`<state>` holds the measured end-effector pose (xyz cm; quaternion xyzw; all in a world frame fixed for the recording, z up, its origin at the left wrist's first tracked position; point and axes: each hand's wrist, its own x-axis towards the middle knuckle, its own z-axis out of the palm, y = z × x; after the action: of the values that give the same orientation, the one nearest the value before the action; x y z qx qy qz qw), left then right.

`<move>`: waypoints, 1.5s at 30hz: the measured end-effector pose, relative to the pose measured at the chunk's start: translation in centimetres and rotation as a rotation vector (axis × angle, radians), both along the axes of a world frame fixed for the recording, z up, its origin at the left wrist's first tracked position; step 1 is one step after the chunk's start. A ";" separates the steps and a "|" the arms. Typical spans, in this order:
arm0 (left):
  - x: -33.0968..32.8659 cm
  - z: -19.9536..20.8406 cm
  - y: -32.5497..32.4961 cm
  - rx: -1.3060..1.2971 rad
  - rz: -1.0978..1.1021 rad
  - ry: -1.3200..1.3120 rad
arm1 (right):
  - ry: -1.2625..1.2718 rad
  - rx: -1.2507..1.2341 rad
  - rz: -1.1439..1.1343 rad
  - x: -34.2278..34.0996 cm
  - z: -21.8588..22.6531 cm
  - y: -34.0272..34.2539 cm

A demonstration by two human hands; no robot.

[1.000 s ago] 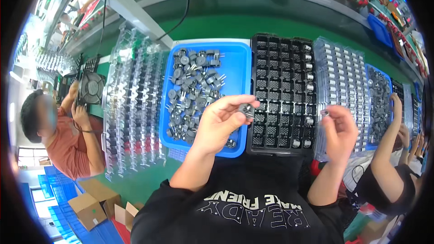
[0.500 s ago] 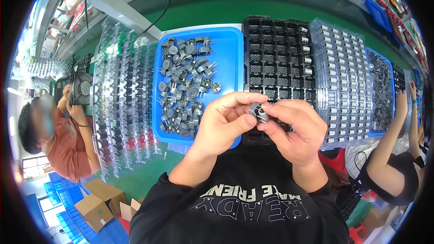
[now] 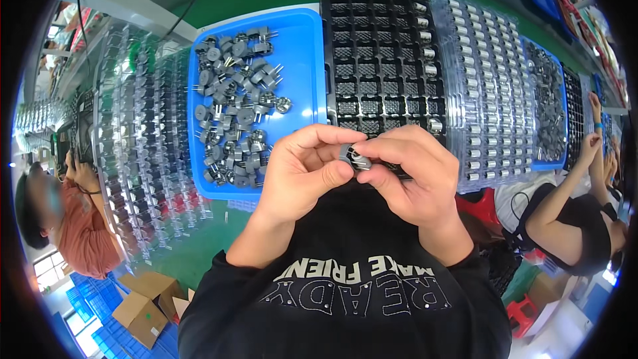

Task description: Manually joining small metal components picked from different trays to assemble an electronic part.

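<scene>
fingers of the left hand (image 3: 299, 166) are closed on a round dark-grey component with metal pins (image 3: 346, 153), pinching it between the thumb and the fingertips. the right hand (image 3: 415, 176) meets it from the other side, its thumb and forefinger gripping a small silver metal cylinder (image 3: 361, 161) right at the component; whether the two pieces are already joined cannot be told, as the fingers partly cover them. both pieces are held up just in front of the person's plain-sleeved black shirt (image 3: 345, 239), near the lower edge of a black plastic tray with a grid of square pockets (image 3: 382, 60). that tray has a few silver cylinders (image 3: 425, 36) in its rightmost column. left of it, a shallow blue plastic bin (image 3: 302, 60) holds a loose heap of grey pinned components (image 3: 244, 116), its right part bare. on the right stands a stack of clear plastic trays (image 3: 442, 60) with rows of silver cylinders. farther left are clear ribbed plastic trays (image 3: 146, 146), and beyond them a co-worker in a rust-red shirt (image 3: 86, 239).
</scene>
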<state>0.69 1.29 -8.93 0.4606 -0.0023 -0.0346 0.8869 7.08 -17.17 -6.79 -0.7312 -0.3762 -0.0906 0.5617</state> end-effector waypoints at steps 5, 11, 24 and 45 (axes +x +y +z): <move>-0.3 -0.3 -0.5 0.012 -0.013 0.012 | 0.089 0.012 -0.012 -0.5 -1.0 -0.6; -0.3 0.2 -1.5 0.140 0.040 0.005 | 0.199 0.045 -0.013 -1.1 -1.7 -1.0; -3.7 0.3 -2.8 0.981 -0.018 -0.253 | 0.310 -0.080 -0.056 -5.4 -2.7 -6.1; 1.3 0.4 3.9 1.567 0.037 0.119 | 0.231 -0.739 -0.783 2.8 0.1 -12.4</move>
<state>1.99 5.16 -8.54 0.9492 0.0780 -0.0361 0.3027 9.86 -29.56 -6.67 -0.9704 -0.0188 -0.0739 0.2293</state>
